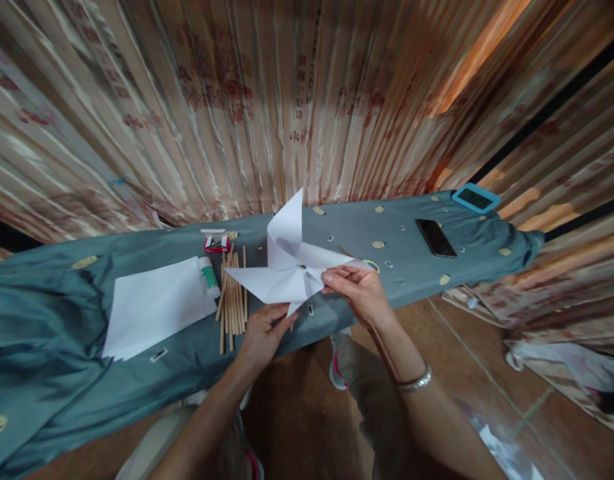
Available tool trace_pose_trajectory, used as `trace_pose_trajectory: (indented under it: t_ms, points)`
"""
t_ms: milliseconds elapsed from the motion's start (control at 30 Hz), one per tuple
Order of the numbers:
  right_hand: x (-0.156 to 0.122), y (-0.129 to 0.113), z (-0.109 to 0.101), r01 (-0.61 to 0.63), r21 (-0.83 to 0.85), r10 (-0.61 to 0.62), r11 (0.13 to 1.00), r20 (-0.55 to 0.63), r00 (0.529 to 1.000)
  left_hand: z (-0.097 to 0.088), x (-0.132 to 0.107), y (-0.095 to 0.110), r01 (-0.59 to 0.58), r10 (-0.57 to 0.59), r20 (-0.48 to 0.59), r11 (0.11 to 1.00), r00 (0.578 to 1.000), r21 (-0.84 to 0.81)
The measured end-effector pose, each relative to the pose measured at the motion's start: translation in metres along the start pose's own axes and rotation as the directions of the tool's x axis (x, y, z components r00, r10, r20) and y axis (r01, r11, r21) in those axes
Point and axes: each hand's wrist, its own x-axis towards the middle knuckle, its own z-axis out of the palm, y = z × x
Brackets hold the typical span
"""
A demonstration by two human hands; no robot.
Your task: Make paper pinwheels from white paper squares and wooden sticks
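Note:
A white paper pinwheel (287, 280) is held up in front of me, its folded blades spread and a small dark spot at its centre. My right hand (359, 290) pinches the right side of it between thumb and fingers. Under its lower blade, my left hand (264, 333) grips it with the thumb near the blade's tip; some of these fingers are hidden behind the paper. Several thin wooden sticks (231, 307) lie on the cloth just left of the pinwheel. Partly covered by the right blade and hand is a yellow-green loop (371, 265), perhaps a scissors handle.
A green cloth (397, 287) covers the long narrow table. Left of the sticks are a glue stick (209, 277), white paper sheets (157, 307) and an open red box (217, 244) of small metal pieces. A phone (436, 238) and a blue-framed device (475, 198) lie at the right.

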Motion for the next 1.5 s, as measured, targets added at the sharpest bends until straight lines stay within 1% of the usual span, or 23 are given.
trace_pose_trajectory:
  t_ms: [167, 333, 433, 567, 667, 767, 833, 933, 1000, 1133, 1233, 1367, 1433, 1500]
  points:
    - [0.001, -0.001, -0.007, -0.016, 0.001, 0.016, 1.0, 0.015, 1.0, -0.001, 0.002, 0.004, 0.005, -0.004, 0.054, 1.0, 0.999, -0.025]
    - [0.004, -0.006, -0.016, 0.083, 0.008, -0.083, 0.996, -0.017, 0.996, 0.001, 0.002, 0.006, 0.031, -0.029, 0.073, 0.999, 0.997, -0.031]
    - [0.005, -0.006, -0.02, 0.108, -0.012, -0.108, 0.994, -0.016, 0.994, 0.002, 0.001, 0.006, 0.032, -0.03, 0.068, 0.999, 0.997, -0.03]
    - [0.005, -0.001, -0.02, 0.071, 0.004, -0.07, 0.998, -0.036, 0.997, 0.003, 0.002, 0.005, 0.02, -0.019, 0.056, 0.999, 0.998, -0.025]
    - [0.004, 0.002, -0.018, 0.022, 0.038, -0.02, 0.999, -0.05, 0.999, 0.005, 0.003, 0.005, -0.002, 0.002, 0.041, 1.0, 0.999, -0.017]
    - [0.002, 0.003, -0.014, -0.039, 0.054, 0.039, 0.998, 0.003, 0.999, 0.007, 0.004, 0.005, 0.01, -0.009, 0.03, 1.0, 0.999, -0.02]
    - [0.0, 0.005, -0.011, -0.054, 0.05, 0.052, 0.997, 0.039, 0.998, 0.008, 0.003, 0.004, 0.047, -0.046, 0.016, 0.999, 0.999, -0.024]
    - [-0.001, 0.01, -0.007, -0.034, 0.046, 0.032, 0.998, 0.056, 0.998, 0.009, 0.003, 0.003, 0.128, -0.127, 0.017, 0.992, 0.992, -0.023]
    - [-0.001, 0.014, -0.004, -0.029, 0.046, 0.026, 0.999, 0.048, 0.998, 0.009, 0.004, 0.002, 0.144, -0.143, 0.023, 0.989, 0.989, -0.036]
    - [-0.002, 0.021, 0.004, -0.026, 0.064, 0.025, 0.998, 0.023, 0.999, 0.01, 0.005, 0.004, 0.083, -0.083, -0.001, 0.995, 0.997, -0.057]
    - [-0.002, 0.027, 0.009, -0.005, 0.093, 0.007, 0.996, -0.021, 1.0, 0.011, 0.007, 0.008, 0.057, -0.058, -0.002, 0.995, 0.998, -0.078]
    - [0.0, 0.035, 0.016, 0.028, 0.136, -0.017, 0.99, -0.084, 0.996, 0.016, 0.01, 0.013, 0.058, -0.058, 0.007, 0.993, 0.998, -0.106]
    - [0.0, 0.037, 0.019, 0.034, 0.166, -0.022, 0.986, -0.074, 0.997, 0.018, 0.012, 0.014, 0.07, -0.069, 0.008, 0.991, 0.998, -0.116]
    - [0.002, 0.038, 0.02, 0.01, 0.193, 0.001, 0.981, -0.058, 0.998, 0.021, 0.015, 0.014, 0.079, -0.079, 0.004, 0.989, 0.997, -0.127]
